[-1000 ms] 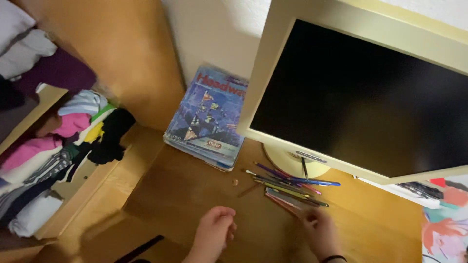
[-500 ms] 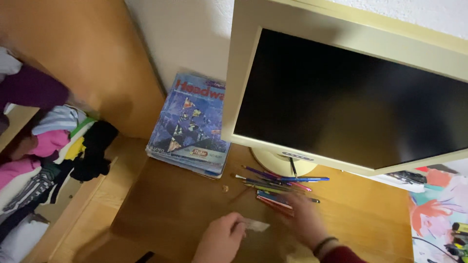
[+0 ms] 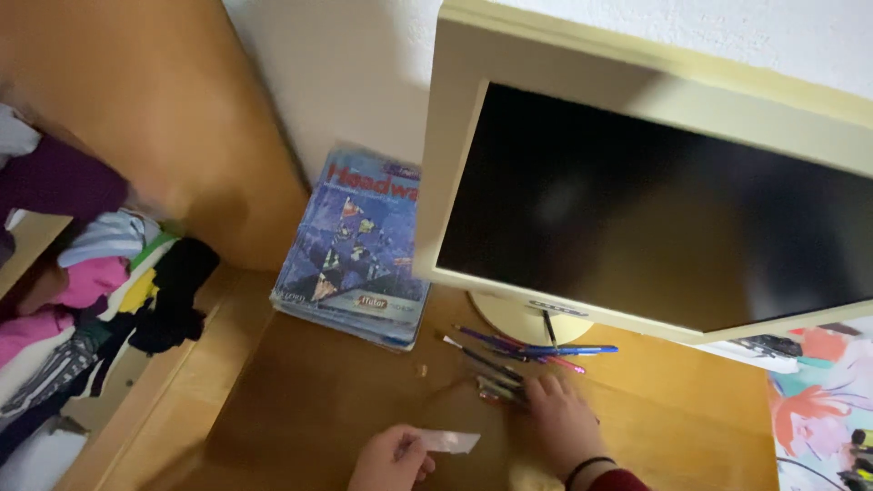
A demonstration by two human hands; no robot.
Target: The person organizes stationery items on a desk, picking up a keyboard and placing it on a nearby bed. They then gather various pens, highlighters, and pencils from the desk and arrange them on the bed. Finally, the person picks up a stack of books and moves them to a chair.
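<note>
My left hand is at the bottom edge of the view, holding a small pale slip of paper by one end above the wooden desk. My right hand lies flat on the desk with its fingers over the near end of a pile of pens and pencils. The pile spreads out in front of the round foot of a cream monitor. A small round coin-like thing lies on the desk left of the pens.
A stack of blue books leans by the wall, left of the monitor. An open wooden shelf with folded clothes stands at the left. Colourful papers lie at the right edge.
My right hand has slid forward onto the pens. My left hand, which held nothing a second ago, has picked up the pale slip and drawn back toward me. The view has tilted slightly.
</note>
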